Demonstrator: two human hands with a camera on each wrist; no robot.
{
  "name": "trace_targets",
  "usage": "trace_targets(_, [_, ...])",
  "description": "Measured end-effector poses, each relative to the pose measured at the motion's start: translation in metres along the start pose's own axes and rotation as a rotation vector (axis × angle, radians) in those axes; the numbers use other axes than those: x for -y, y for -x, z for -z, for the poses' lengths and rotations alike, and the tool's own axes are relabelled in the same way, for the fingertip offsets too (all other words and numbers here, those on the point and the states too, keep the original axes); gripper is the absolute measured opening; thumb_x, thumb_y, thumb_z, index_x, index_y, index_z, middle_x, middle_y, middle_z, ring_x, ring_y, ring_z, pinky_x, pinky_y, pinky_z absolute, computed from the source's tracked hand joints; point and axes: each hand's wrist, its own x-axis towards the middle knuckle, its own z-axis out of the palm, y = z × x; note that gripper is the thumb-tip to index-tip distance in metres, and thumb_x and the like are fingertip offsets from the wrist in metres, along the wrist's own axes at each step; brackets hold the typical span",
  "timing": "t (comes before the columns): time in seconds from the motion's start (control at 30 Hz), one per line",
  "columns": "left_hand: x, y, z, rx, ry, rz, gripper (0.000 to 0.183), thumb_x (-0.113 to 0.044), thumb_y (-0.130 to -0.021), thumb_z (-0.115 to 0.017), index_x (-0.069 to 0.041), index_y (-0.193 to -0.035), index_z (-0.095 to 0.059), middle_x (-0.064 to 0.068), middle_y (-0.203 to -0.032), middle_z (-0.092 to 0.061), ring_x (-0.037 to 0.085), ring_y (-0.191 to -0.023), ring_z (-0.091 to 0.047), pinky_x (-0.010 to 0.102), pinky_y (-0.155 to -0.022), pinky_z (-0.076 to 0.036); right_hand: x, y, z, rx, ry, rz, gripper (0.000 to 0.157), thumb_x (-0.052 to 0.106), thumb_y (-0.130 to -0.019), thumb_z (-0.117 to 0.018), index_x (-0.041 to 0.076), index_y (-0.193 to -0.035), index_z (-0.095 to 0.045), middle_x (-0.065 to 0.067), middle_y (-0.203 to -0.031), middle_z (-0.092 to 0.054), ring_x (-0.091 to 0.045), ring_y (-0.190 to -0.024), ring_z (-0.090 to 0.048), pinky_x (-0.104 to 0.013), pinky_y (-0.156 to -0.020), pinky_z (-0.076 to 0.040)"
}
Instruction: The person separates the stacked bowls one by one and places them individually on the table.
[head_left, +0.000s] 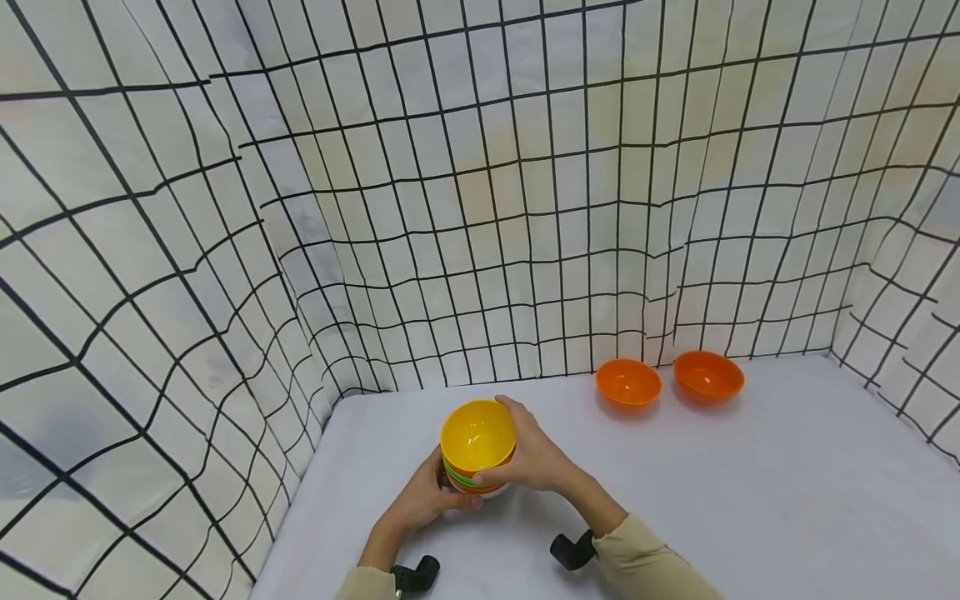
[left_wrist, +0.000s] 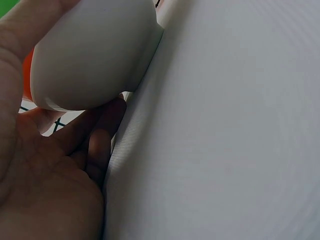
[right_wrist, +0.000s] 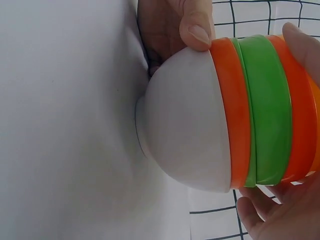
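Note:
A nested stack of bowls stands on the table, the white bowl [right_wrist: 185,125] at the bottom with its foot on the cloth. Above its rim show an orange bowl [right_wrist: 232,115], green [right_wrist: 270,110], another orange bowl [right_wrist: 301,120] and, topmost, an empty yellow bowl [head_left: 478,435]. My left hand [head_left: 429,498] holds the stack low, thumb by the white bowl's rim and fingers around its side. With thumb and fingers spread across the upper bowls, my right hand [head_left: 534,454] grips the stack from the right, near the yellow rim.
Two separate orange bowls, one [head_left: 628,385] and a slightly wider one [head_left: 708,378], sit upright at the back right of the white table [head_left: 750,492]. Pale walls with a black grid [head_left: 480,208] enclose the table at the back and sides.

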Motion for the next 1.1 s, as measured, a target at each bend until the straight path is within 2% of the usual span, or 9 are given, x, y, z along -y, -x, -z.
trace_targets(0.37, [0.0022, -0.001, 0.0, -0.008, -0.023, 0.0, 0.088, -0.027, -0.076, -0.092, -0.023, -0.149, -0.044, 0.0, -0.136, -0.061, 0.019, -0.109, -0.055, 0.038, -0.101, -0.044, 0.0002, -0.0005, -0.002, 0.009, -0.071, -0.014, 0.117, 0.04, -0.073, -0.091, 0.014, -0.16, -0.018, -0.008, -0.149, -0.045, -0.026, -0.128, -0.052, -0.05, -0.106, -0.05])
trace_targets(0.57, [0.0044, -0.0025, -0.0005, -0.01, -0.025, -0.007, 0.088, -0.028, -0.075, -0.093, -0.023, -0.148, -0.045, 0.0, -0.136, -0.061, 0.019, -0.108, -0.056, 0.036, -0.099, -0.046, 0.0011, 0.0002, -0.0024, 0.008, -0.104, -0.002, 0.116, 0.037, -0.073, -0.091, 0.011, -0.16, -0.018, -0.011, -0.149, -0.045, -0.028, -0.129, -0.052, -0.052, -0.106, -0.049])
trace_targets(0.8, [0.0039, -0.0023, -0.0011, -0.014, -0.023, 0.007, 0.088, -0.028, -0.074, -0.093, -0.022, -0.148, -0.045, 0.0, -0.135, -0.061, 0.018, -0.109, -0.056, 0.036, -0.1, -0.046, 0.0004, 0.0002, -0.0028, 0.003, -0.111, 0.006, 0.115, 0.034, -0.072, -0.091, 0.011, -0.159, -0.019, -0.012, -0.148, -0.045, -0.028, -0.129, -0.051, -0.054, -0.106, -0.049])
trace_targets(1.1, [0.0033, -0.0022, -0.0011, -0.006, -0.023, 0.008, 0.089, -0.029, -0.074, -0.093, -0.022, -0.148, -0.045, 0.001, -0.135, -0.061, 0.021, -0.108, -0.056, 0.038, -0.1, -0.046, 0.0008, 0.0011, -0.0031, -0.002, -0.101, -0.006, 0.116, 0.037, -0.072, -0.091, 0.013, -0.159, -0.019, -0.011, -0.147, -0.044, -0.028, -0.128, -0.051, -0.052, -0.105, -0.049])
